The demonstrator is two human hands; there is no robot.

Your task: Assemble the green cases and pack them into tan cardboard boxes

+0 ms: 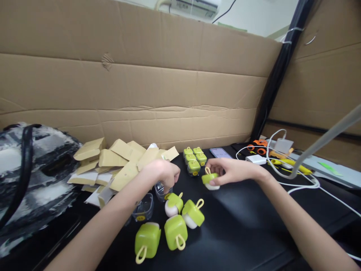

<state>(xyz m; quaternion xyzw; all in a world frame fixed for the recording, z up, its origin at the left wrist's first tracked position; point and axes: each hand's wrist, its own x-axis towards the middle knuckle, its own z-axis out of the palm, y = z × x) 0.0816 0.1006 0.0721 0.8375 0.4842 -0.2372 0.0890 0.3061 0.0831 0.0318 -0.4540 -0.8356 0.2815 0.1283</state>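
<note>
Both arms [107, 222] extend — left hand [166, 172] curled down, right hand [225, 169] pinching a container [208, 180].

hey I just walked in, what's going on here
A person's right hand holds a rounded lime-green and white piece with a cream loop. The left hand is at a clear plastic cup; whether it grips it is unclear. Four similar green-and-white pieces lie nearby, and a cluster of green-topped clear containers stands farther back. Tan cardboard boxes are heaped at left.

Ten green-capped containers [176, 227], one phone [220, 153]
</note>
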